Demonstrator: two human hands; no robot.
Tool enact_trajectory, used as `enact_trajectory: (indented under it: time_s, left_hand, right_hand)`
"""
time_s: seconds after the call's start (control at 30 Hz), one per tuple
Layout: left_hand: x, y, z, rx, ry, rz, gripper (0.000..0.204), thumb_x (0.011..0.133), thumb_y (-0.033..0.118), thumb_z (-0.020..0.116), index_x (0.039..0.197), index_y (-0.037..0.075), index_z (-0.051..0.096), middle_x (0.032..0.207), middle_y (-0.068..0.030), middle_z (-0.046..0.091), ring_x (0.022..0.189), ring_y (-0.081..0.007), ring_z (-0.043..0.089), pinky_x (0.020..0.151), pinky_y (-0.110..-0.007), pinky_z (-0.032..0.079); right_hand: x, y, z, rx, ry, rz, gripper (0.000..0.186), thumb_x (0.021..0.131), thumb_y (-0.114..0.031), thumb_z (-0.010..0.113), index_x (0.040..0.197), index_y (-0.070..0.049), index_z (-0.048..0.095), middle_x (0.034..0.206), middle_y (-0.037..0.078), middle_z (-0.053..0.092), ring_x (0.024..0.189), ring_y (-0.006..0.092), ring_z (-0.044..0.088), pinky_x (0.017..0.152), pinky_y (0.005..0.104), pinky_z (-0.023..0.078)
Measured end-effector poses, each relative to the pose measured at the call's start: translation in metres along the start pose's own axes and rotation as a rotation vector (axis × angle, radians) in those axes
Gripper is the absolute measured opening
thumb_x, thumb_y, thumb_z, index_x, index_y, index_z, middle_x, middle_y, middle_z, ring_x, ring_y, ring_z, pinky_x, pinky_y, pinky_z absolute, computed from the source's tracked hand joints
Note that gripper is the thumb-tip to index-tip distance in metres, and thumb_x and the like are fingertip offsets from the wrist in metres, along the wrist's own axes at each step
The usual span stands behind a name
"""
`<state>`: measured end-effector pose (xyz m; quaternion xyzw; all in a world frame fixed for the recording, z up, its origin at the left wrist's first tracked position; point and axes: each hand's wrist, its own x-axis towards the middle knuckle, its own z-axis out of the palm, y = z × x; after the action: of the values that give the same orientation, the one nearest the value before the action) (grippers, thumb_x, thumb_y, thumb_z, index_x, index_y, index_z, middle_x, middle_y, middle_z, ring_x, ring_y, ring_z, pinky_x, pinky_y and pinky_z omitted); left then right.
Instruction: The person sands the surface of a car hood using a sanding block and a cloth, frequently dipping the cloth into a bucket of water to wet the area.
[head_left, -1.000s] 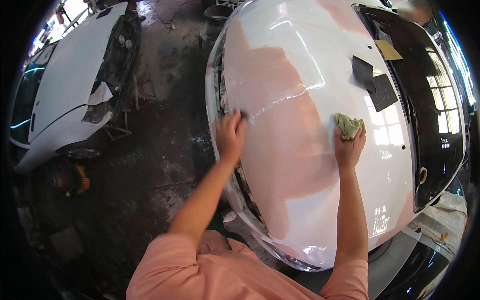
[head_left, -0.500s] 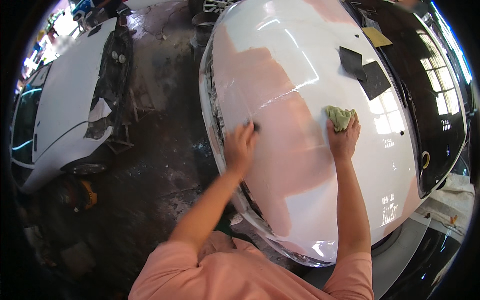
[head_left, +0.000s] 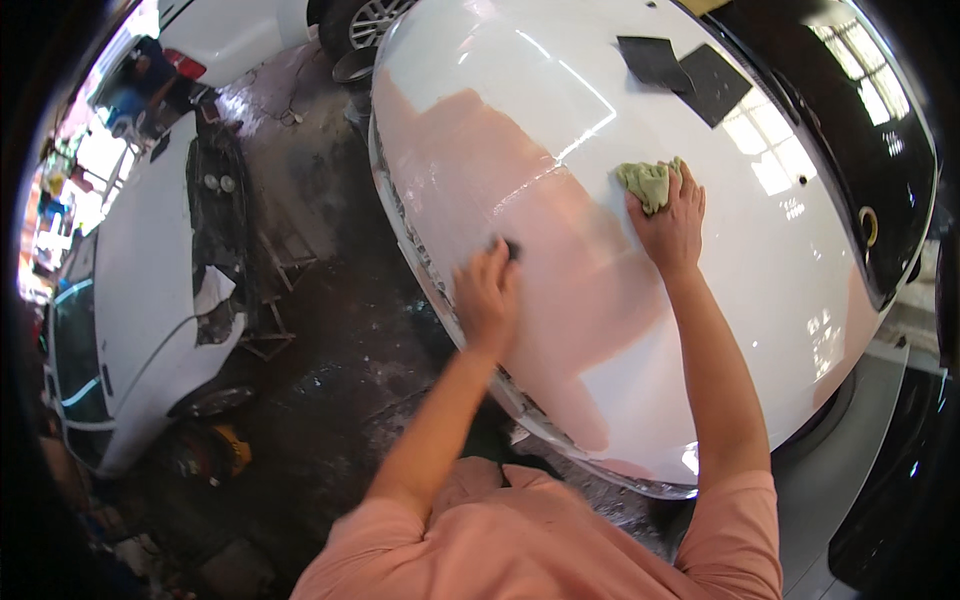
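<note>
The white car hood [head_left: 640,400] carries a dull pink patch [head_left: 610,310] with ragged edges. My left hand [head_left: 487,295] is pressed on the patch near the hood's front edge, its fingers closed on a small black piece [head_left: 513,249]; only its tip shows, so I cannot tell its exact kind. It matches the sheets higher on the hood in colour. A crumpled light green cloth [head_left: 645,184] is bunched under the fingers of my right hand [head_left: 670,225], which rests on the glossy white area right of the patch. Two dark sandpaper sheets [head_left: 715,85] lie overlapping beyond it.
The dark windshield [head_left: 850,120] borders the hood at right, with a tape roll [head_left: 868,227] near its base. Across the dark floor [head_left: 330,330] at left stands another white car [head_left: 140,270] with its front stripped. A wheel [head_left: 370,25] stands at the top.
My view has turned slightly, so the hood and the other car sit differently in it. My left hand is still blurred on the pink patch; my right keeps the cloth on the hood.
</note>
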<state>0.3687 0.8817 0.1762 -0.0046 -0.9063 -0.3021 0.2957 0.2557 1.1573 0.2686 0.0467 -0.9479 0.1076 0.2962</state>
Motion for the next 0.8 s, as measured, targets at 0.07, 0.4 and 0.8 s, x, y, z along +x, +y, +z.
enact_trajectory:
  time_s: [0.07,0.4,0.8]
  left_hand:
    - [-0.013,0.000,-0.003,-0.006,-0.052,0.073,0.043,0.101,0.029,0.069,0.139,0.010,0.068,0.126,-0.0155,0.068,0.114,-0.0370,0.063,0.105,-0.051,0.047]
    - [0.085,-0.023,0.020,-0.017,-0.031,-0.077,0.042,0.103,0.032,0.067,0.138,0.010,0.068,0.130,-0.0134,0.068,0.121,-0.0374,0.060,0.105,-0.049,0.048]
    - [0.125,-0.059,0.005,-0.047,0.016,-0.221,0.042,0.103,0.033,0.067,0.138,0.009,0.069,0.128,-0.0136,0.067,0.120,-0.0377,0.059,0.103,-0.048,0.049]
  right_hand:
    - [0.001,-0.002,-0.001,0.006,0.001,0.000,0.069,0.091,-0.046,0.075,0.146,-0.008,0.056,0.154,0.020,0.051,0.141,0.0412,0.050,0.124,0.0614,0.031]
    - [-0.001,-0.005,0.002,0.028,-0.028,0.033,0.067,0.091,-0.045,0.076,0.146,-0.012,0.055,0.157,0.017,0.048,0.146,0.0381,0.046,0.125,0.0633,0.029]
    - [0.003,-0.017,0.004,0.038,-0.028,0.013,0.069,0.092,-0.048,0.076,0.146,-0.011,0.054,0.158,0.017,0.048,0.145,0.0373,0.046,0.126,0.0614,0.029]
